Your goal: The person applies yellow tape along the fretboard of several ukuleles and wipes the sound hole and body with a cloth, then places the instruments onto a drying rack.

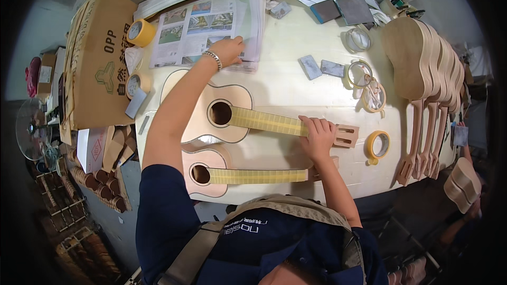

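Note:
My left hand (229, 52), a chain bracelet on its wrist, rests over the lower right part of a stack of printed newspaper sheets (170, 49). Its thumb and fingers are apart, with nothing visible between them. My right hand (319, 136) is closed around the neck of an unfinished ukulele (233, 91), just below its slotted headstock (347, 136). Yellow masking tape (269, 120) covers that fretboard. My left forearm hides part of the body. Nearer to me lies a second pale ukulele (216, 162), its fretboard also taped and its headstock partly behind my right forearm.
A cardboard box (107, 67) and tape rolls (141, 33) stand at left. Sanding blocks (310, 67), clear tape rolls (358, 40) and a yellow roll (378, 145) lie to the right. Several wooden ukulele bodies (408, 59) lean at the right edge. Another person's hand (467, 154) shows beyond.

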A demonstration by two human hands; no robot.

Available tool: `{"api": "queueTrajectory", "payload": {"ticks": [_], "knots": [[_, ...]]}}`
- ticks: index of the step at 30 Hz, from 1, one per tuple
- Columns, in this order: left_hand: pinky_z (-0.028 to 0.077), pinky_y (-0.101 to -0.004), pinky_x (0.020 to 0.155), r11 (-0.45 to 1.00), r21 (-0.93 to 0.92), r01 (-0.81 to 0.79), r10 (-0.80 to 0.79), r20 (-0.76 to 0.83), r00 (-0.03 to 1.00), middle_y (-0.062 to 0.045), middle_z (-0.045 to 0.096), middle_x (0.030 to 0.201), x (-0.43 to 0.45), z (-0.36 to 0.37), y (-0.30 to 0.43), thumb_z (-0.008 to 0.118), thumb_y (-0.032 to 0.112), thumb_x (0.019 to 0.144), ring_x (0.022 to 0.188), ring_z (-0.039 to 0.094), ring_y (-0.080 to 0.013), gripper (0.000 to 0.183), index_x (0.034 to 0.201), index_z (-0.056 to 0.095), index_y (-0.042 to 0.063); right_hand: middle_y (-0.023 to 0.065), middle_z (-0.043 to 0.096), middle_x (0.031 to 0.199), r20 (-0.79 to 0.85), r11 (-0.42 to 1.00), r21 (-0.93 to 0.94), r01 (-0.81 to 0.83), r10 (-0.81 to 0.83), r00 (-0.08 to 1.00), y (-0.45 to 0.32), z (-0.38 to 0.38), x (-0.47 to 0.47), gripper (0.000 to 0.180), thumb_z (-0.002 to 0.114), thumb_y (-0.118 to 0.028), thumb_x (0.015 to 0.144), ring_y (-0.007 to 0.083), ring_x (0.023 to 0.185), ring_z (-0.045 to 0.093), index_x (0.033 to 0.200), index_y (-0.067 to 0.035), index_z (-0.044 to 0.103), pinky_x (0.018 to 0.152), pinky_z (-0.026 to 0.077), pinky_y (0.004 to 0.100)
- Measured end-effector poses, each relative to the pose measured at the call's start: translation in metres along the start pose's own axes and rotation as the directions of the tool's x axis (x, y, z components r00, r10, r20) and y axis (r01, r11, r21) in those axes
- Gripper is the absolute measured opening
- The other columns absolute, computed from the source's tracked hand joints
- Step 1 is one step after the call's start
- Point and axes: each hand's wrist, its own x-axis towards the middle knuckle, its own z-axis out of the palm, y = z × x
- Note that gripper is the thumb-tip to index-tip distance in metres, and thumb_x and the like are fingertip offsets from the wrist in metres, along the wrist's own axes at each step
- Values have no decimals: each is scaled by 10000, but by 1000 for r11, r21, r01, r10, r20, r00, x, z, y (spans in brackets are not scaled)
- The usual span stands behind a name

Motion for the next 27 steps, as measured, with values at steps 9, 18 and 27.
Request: {"api": "queueTrajectory", "payload": {"ticks": [9,18,27], "knots": [[511,-377,713,944,-316,94,-174,-233,957,-66,593,1031,-26,14,-16,660,271,811,811,625,-270,272,991,629,70,-5,605,855,-83,1000,-25,0,-2,997,3,5,3,512,574,-58,524,190,796,543,1019,-162,651,793,402,359],[511,-369,716,994,-51,-94,76,-280,957,-83,566,1000,-11,13,-9,639,207,815,868,608,-264,259,1021,606,53,-3,597,844,-95,1000,-20,8,-10,995,2,3,6,521,565,-49,516,186,785,542,1017,-160,652,772,406,350],[511,-347,585,973,-225,51,-128,-343,930,-37,629,834,-19,25,-17,636,199,813,679,636,-221,132,799,662,70,-1,586,816,-140,1000,-13,2,-3,990,1,4,7,510,556,-42,511,191,766,537,999,-154,656,759,405,340]]}}
